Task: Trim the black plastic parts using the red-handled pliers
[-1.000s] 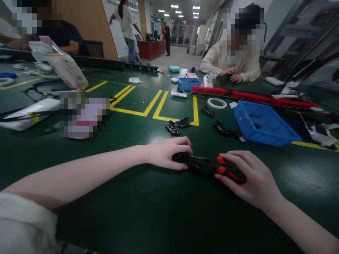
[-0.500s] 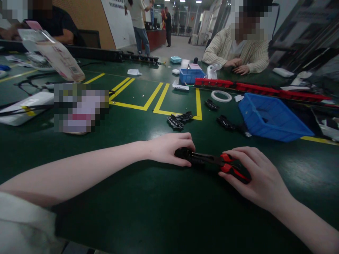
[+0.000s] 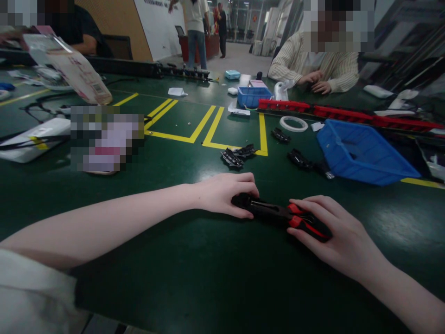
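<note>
Red-handled pliers (image 3: 288, 214) lie before me over green tabletop (image 3: 194, 269); my right hand (image 3: 335, 227) clasps their handles (image 3: 314, 227), my left hand (image 3: 229, 191) a black part (image 3: 242, 200) at their nose (image 3: 269, 208); steady bracing advised.

Across from me, a person (image 3: 314, 62) in a striped cardigan (image 3: 288, 59) sits at the far edge of the table (image 3: 167, 264). Near that edge I see a light-blue packet (image 3: 232, 74); closer to me lie a small blue bin (image 3: 252, 99), a long red strip (image 3: 337, 112) and a white ring (image 3: 294, 130).
</note>
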Action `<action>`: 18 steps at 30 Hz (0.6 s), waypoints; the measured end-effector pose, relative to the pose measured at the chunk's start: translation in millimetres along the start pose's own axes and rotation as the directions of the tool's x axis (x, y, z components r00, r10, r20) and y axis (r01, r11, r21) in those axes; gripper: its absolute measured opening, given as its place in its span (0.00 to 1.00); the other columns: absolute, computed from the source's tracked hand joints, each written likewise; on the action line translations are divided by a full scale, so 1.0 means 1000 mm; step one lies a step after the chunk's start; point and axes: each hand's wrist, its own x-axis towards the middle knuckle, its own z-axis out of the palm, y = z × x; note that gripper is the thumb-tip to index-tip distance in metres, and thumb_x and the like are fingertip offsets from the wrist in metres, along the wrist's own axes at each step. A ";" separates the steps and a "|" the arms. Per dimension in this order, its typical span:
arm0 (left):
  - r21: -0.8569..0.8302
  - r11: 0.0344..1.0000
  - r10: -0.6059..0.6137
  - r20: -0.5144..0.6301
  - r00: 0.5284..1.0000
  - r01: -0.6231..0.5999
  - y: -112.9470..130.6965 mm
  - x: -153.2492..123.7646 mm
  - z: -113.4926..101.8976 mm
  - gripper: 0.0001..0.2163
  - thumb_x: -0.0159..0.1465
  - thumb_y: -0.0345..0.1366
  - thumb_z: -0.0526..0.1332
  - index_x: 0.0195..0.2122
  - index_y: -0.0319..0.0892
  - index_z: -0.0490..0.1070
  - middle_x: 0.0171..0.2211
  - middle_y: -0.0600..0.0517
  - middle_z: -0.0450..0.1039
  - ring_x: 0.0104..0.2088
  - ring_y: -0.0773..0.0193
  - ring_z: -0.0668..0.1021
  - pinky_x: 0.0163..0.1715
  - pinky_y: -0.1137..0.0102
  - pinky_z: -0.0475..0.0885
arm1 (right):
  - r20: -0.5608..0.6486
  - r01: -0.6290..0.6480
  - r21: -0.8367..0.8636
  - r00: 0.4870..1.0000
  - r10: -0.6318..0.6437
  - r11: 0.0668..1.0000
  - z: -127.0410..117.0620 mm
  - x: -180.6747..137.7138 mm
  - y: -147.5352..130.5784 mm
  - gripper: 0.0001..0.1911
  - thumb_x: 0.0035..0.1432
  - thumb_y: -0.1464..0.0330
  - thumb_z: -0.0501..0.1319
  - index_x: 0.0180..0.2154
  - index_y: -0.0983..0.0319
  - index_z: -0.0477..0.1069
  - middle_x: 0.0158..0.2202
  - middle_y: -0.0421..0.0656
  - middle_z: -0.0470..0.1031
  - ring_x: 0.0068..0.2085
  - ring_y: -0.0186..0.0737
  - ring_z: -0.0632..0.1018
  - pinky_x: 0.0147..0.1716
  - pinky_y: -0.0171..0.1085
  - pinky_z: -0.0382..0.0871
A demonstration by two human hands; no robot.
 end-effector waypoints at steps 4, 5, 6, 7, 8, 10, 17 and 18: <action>0.011 1.000 0.017 -0.011 1.000 -0.017 0.001 -0.001 0.001 0.17 0.59 0.43 0.63 0.47 0.42 0.66 0.44 0.50 0.65 0.37 0.65 0.73 0.34 0.72 0.68 | 0.000 0.009 0.010 1.000 -0.009 1.000 0.000 0.001 0.000 0.20 0.56 0.57 0.60 0.49 0.59 0.66 0.42 0.48 0.71 0.40 0.45 0.75 0.34 0.42 0.75; 0.015 1.000 0.020 -0.016 1.000 -0.020 0.001 -0.001 0.001 0.17 0.59 0.43 0.63 0.47 0.41 0.66 0.44 0.50 0.65 0.37 0.65 0.73 0.34 0.72 0.68 | 0.001 0.012 0.013 1.000 -0.012 1.000 0.000 0.002 -0.001 0.20 0.56 0.57 0.60 0.48 0.59 0.67 0.42 0.48 0.71 0.40 0.45 0.75 0.33 0.42 0.75; 0.019 1.000 0.021 -0.019 1.000 -0.021 0.001 -0.001 0.001 0.17 0.59 0.43 0.63 0.47 0.41 0.66 0.44 0.50 0.65 0.37 0.65 0.73 0.34 0.72 0.68 | 0.003 0.009 0.015 1.000 -0.009 1.000 0.000 0.002 -0.001 0.20 0.56 0.57 0.60 0.47 0.59 0.67 0.42 0.48 0.71 0.40 0.44 0.75 0.33 0.42 0.75; 0.024 0.999 0.022 -0.021 1.000 -0.022 0.001 -0.001 0.001 0.17 0.59 0.43 0.63 0.47 0.41 0.66 0.44 0.49 0.65 0.36 0.65 0.73 0.33 0.72 0.68 | 0.007 0.003 0.019 1.000 -0.003 1.000 0.000 0.001 -0.001 0.19 0.56 0.57 0.60 0.47 0.59 0.67 0.42 0.48 0.71 0.40 0.44 0.75 0.34 0.42 0.75; 0.028 0.999 0.023 -0.022 1.000 -0.022 0.001 -0.001 0.001 0.17 0.59 0.43 0.63 0.47 0.41 0.66 0.44 0.49 0.65 0.36 0.65 0.73 0.33 0.72 0.68 | 0.011 -0.006 0.026 1.000 0.005 1.000 0.000 0.001 -0.001 0.19 0.56 0.57 0.60 0.47 0.59 0.67 0.42 0.47 0.71 0.40 0.44 0.75 0.34 0.42 0.75; 0.033 0.999 0.021 -0.023 1.000 -0.020 0.001 -0.001 0.001 0.17 0.59 0.43 0.63 0.46 0.41 0.66 0.44 0.49 0.65 0.36 0.65 0.73 0.33 0.72 0.68 | 0.017 -0.031 0.044 0.999 0.030 0.999 0.001 0.001 -0.001 0.19 0.56 0.57 0.60 0.47 0.58 0.66 0.43 0.47 0.71 0.41 0.44 0.75 0.35 0.42 0.74; 0.017 1.000 -0.001 -0.020 1.000 0.001 0.003 0.000 0.001 0.17 0.59 0.44 0.63 0.45 0.41 0.65 0.44 0.50 0.65 0.36 0.65 0.73 0.31 0.72 0.67 | 0.014 -0.080 0.089 0.997 0.079 0.993 -0.001 0.001 0.000 0.19 0.55 0.57 0.61 0.47 0.57 0.68 0.43 0.46 0.72 0.40 0.44 0.76 0.35 0.41 0.75; 0.017 1.000 -0.006 -0.018 1.000 0.006 0.003 0.000 0.000 0.17 0.59 0.44 0.63 0.45 0.41 0.65 0.44 0.50 0.65 0.35 0.65 0.73 0.31 0.72 0.67 | 0.014 -0.074 0.093 0.997 0.073 0.993 -0.001 0.000 0.000 0.19 0.55 0.57 0.61 0.47 0.57 0.68 0.43 0.47 0.72 0.40 0.44 0.76 0.35 0.41 0.75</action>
